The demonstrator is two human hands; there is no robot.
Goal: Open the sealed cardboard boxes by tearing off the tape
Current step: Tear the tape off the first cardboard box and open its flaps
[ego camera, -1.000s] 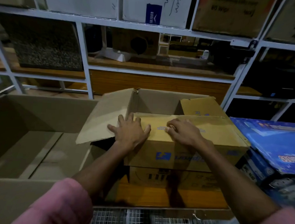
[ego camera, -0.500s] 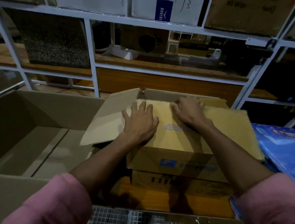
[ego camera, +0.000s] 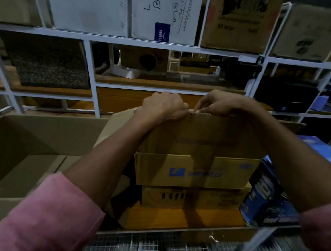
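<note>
Cardboard box (ego camera: 197,170), plain brown corrugated with a blue logo, sits on another carton (ego camera: 193,198) on the orange wooden shelf (ego camera: 176,217). Left hand (ego camera: 162,106) curls over the box's far top edge, gripping it; right hand (ego camera: 218,104) pinches that same frayed edge just beside it. Big open carton (ego camera: 37,138) at left, glossy blue boxes (ego camera: 267,196) crowd the right, white metal racking (ego camera: 91,78) behind.

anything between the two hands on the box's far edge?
Head view: only a short stretch of the yellow cardboard box's frayed far edge separates left hand and right hand.
</note>
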